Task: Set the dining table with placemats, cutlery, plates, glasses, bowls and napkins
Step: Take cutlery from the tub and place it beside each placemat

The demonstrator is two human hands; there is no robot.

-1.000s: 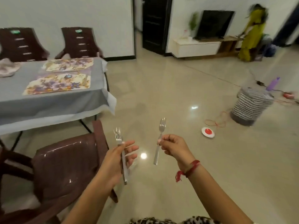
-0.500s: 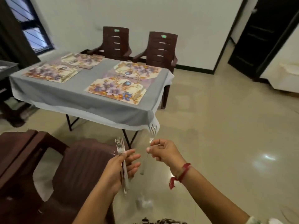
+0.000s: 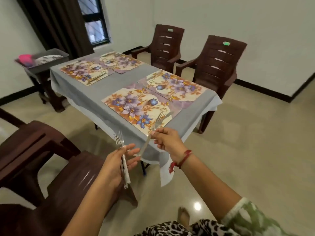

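Right hand (image 3: 167,142) pinching slim fork (image 3: 156,123), probably steel

Four floral placemats (image 3: 175,86), purple blooms on cream, lie flat on the grey-clothed desk (image 3: 81,94), one pair at each end. The right hand (image 3: 167,142) pinches a steel fork (image 3: 158,121) mid-handle, tines up over the nearest mat's corner. The left hand (image 3: 112,167) holds more forks (image 3: 119,140) bunched upright, tines up.
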